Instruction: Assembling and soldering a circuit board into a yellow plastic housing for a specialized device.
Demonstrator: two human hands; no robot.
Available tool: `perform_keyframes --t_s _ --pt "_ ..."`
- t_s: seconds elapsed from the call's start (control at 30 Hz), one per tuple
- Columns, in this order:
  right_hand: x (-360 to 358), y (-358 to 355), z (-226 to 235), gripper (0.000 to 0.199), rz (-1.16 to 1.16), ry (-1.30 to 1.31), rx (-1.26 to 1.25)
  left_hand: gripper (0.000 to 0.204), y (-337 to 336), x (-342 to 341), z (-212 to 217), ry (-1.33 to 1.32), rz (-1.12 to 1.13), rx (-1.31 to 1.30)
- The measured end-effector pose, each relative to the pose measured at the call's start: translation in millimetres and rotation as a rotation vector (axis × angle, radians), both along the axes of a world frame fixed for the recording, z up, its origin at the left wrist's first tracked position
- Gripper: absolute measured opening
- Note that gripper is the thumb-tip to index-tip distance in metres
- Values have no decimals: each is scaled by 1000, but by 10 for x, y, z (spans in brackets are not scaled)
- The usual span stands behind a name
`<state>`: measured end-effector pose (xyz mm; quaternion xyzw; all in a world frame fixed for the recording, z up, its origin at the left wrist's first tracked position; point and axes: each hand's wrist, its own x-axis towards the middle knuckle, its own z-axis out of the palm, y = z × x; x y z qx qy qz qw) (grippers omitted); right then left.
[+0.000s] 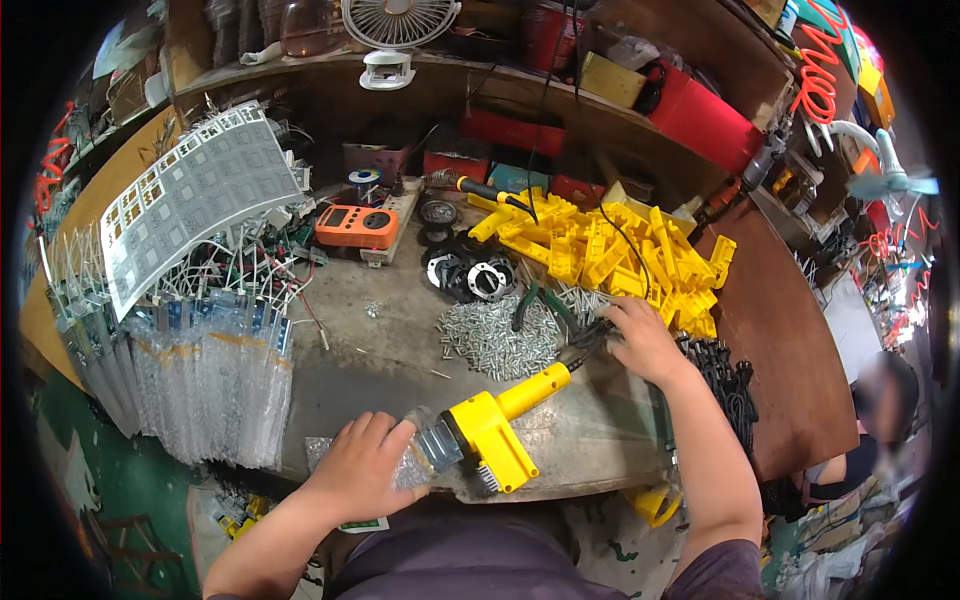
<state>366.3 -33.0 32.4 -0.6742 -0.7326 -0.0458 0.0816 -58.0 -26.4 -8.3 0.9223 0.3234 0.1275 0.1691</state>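
Honestly can't read any text here. Print on the big grey-and-white paper sheet [200, 192], far left, and markings on the boxy orange plastic meter [335, 237] are too small.

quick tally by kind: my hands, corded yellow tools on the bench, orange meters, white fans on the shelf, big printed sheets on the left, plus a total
Hands: 2, left hand and right hand
Corded yellow tool: 1
Orange meter: 1
White fan: 1
Printed sheet: 1
Total: 6
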Motion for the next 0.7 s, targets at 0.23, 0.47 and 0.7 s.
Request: perform_keyframes --t_s 0.23,0.47,0.7 --pt "-153 3 204 40 80 170 299 77 -55 -188 139 -75 163 -267" --pt "-949 -350 1085 53 476 363 731 91 -300 -1082 321 -271 197 -581" --pt "-2402 -296 786 28 845 200 480 66 -443 -1960 589 -802 146 -932"
